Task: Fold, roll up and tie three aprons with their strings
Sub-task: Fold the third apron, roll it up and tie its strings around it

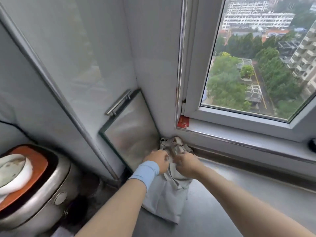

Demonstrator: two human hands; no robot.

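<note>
Head view: your left hand (158,160), just past a blue wristband (145,171), and your right hand (185,164) both clutch the bunched top of 1 soft, creased pale-grey apron (164,199). The cloth drapes below them onto the smooth grey ledge (222,194).

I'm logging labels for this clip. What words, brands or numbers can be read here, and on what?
No text is legible.
Red sticker in the lower corner of the window frame: marks too blurred to read.
Apron: plain, no print visible.
Cooker: no label visible.
</note>
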